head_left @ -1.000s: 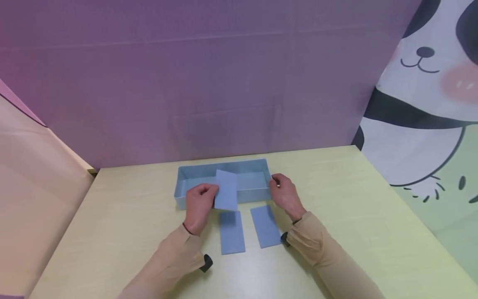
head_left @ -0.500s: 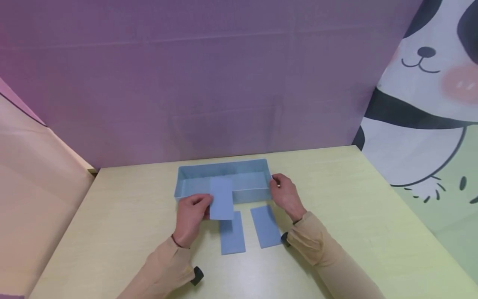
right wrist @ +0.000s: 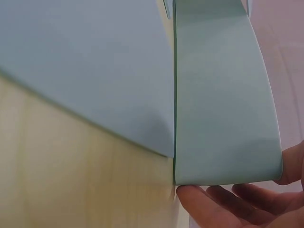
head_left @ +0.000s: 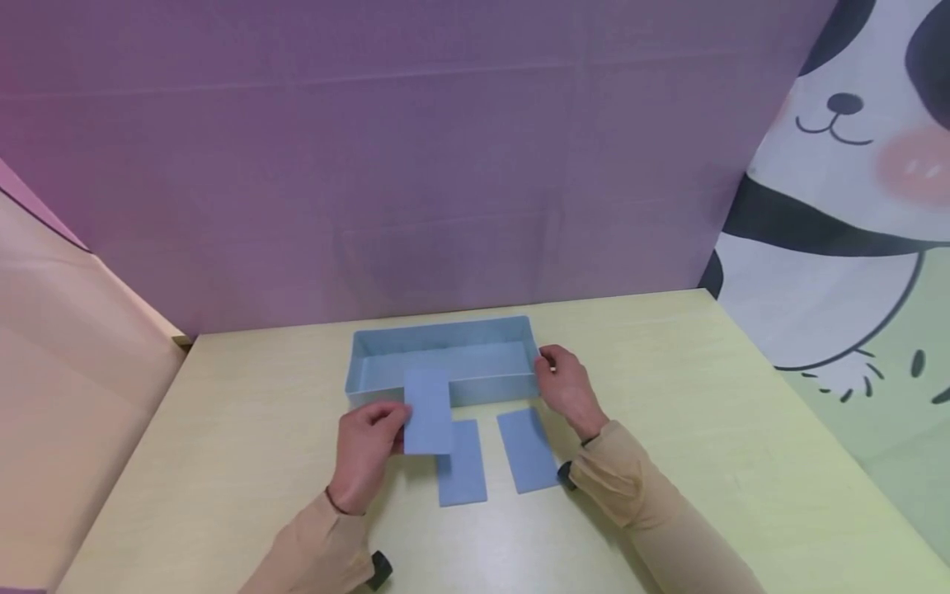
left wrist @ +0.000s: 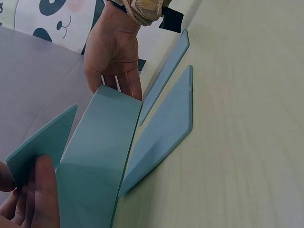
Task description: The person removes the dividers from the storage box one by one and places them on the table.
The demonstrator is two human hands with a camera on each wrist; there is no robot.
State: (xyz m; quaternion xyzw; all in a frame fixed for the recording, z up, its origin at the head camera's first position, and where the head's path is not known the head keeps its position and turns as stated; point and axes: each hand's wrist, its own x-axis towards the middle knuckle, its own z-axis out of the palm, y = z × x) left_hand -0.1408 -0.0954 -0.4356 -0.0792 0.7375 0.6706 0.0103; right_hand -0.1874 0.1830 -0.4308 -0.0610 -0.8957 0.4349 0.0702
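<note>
In the head view my left hand [head_left: 362, 450] pinches the left edge of a flat blue rectangular panel [head_left: 428, 411]. The panel is held up in front of a long, shallow light-blue open box [head_left: 493, 389], overlapping its front wall. My right hand [head_left: 570, 389] grips the box's right end. In the right wrist view its thumb is at the rim and the fingers [right wrist: 209, 206] lie along the end wall. Two similar panels lie on the table before the box: the left panel [head_left: 462, 478], partly covered by the raised one, and a slanted right panel [head_left: 529, 452].
The pale wooden table [head_left: 712, 462] carries the box and panels. Behind it rises a purple cloth backdrop [head_left: 445, 165], close to the box's far side. A panda-print sheet [head_left: 839, 305] hangs on the right, and a pale cloth [head_left: 67, 371] borders the left.
My left hand has drawn the raised panel toward me and to the left, from over the box to its front. My right hand, the box and the two lying panels have stayed put.
</note>
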